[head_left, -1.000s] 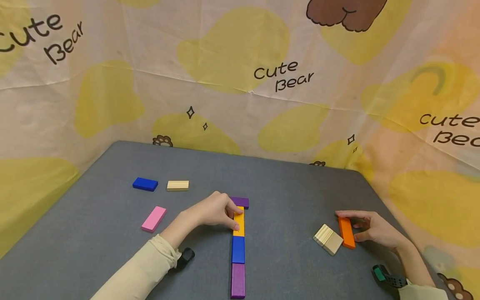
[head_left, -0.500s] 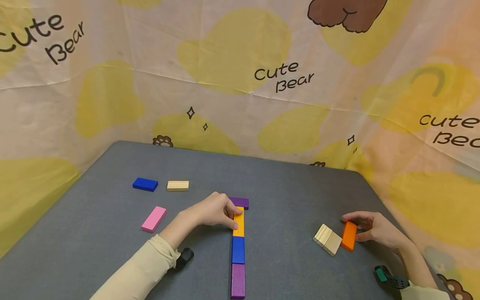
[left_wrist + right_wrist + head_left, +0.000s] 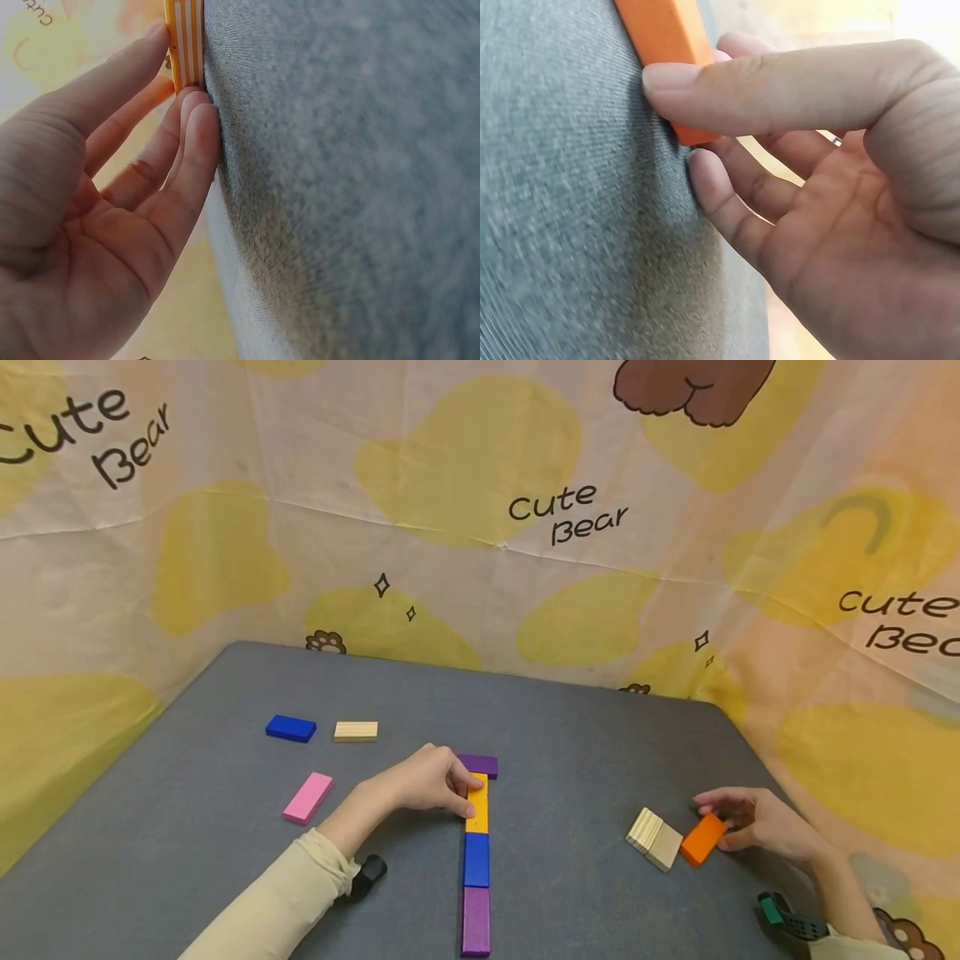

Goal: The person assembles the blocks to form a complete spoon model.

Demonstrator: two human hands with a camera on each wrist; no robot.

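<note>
Thumb and fingertips of my left hand point(image 3: 427, 781) pinch a yellow block point(image 3: 477, 806) near its far part; its striped side point(image 3: 187, 45) shows in the left wrist view. That block is in line with a blue block point(image 3: 476, 860) and a purple block point(image 3: 476, 921), and another purple block point(image 3: 482, 766) lies crosswise at the far end. At the right, my right hand point(image 3: 765, 822) holds an orange block point(image 3: 703, 839) low at the table, thumb against its near right side. In the right wrist view, the thumb crosses the orange block point(image 3: 667, 34), with fingers curled behind.
Left of the line lie a pink block point(image 3: 308, 798), a dark blue block point(image 3: 291, 728) and a pale wooden block point(image 3: 356, 732). Pale wooden blocks point(image 3: 655, 839) sit just left of the orange one. A printed cloth point(image 3: 435, 510) hangs behind the grey table point(image 3: 570, 752).
The orange block has turned clockwise and shifted slightly right and toward the near side, with my right hand moving along. My left hand and the line of blocks stay in place.
</note>
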